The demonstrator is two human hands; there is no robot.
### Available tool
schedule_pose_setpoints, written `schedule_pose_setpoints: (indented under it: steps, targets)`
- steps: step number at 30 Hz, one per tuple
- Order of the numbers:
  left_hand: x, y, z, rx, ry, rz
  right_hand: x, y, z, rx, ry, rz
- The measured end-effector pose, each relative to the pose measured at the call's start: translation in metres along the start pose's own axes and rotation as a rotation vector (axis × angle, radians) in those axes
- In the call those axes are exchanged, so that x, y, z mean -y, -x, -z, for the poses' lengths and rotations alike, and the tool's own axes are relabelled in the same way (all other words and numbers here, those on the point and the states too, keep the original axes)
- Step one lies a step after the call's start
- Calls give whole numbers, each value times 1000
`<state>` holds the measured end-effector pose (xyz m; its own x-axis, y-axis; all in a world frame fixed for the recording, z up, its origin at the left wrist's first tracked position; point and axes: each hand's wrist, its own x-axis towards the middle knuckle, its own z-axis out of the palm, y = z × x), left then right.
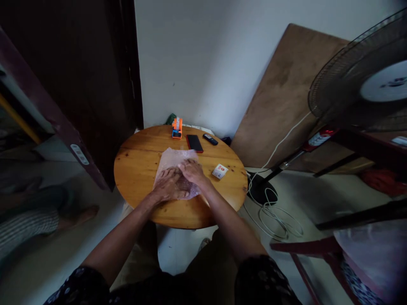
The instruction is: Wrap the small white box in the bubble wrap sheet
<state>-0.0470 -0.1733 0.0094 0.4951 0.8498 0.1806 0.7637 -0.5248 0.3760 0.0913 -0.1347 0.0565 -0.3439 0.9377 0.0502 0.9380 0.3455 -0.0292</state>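
Note:
A sheet of clear, pinkish bubble wrap [171,157] lies on the round wooden table [133,169]. My left hand [167,185] rests flat on its lower left part with the fingers spread. Over the right side of the wrap lies my right hand [191,170], fingers stretched out and close to the left hand's fingertips. Something darker shows through the wrap between and below my hands; I cannot make out what it is.
Around the wrap are an orange-and-blue tape dispenser [177,128], a dark phone-like slab with red edges [194,143], a black remote [210,139] and a small white box [220,171]. A standing fan [327,136] and coiled cable [278,218] are at right. Another person's leg [73,218] shows at left.

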Motion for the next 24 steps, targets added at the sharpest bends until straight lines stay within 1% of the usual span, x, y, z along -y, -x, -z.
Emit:
schedule_pose_setpoints:
  steps: [2, 4, 6, 9, 12, 15, 17, 21, 24]
  targets:
    - [1, 2, 1, 12, -21, 2, -27, 9, -4, -21, -16, -171]
    - [1, 3, 1, 11, -27, 12, -46, 21, -10, -31, -33, -192]
    - [1, 3, 0, 15, -29, 15, -55, 29, -17, -52, -41, -169]
    - [2, 3, -1, 19, -27, 16, -58, 33, -24, -76, -56, -163]
    - [4, 3, 0, 23, -28, 13, -59, 27, -19, -48, -72, -156]
    - [3, 3, 5, 71, -47, 12, -65, 21, -10, 5, -77, -112]
    - [1, 5, 10, 128, -84, 20, -70, 18, -8, 8, -79, -82]
    - [-8, 9, 22, 215, -145, 2, -75, 18, -18, -69, -105, -66]
    - [-15, 4, 25, 211, -130, -52, -77, 18, -29, -129, -128, -52]
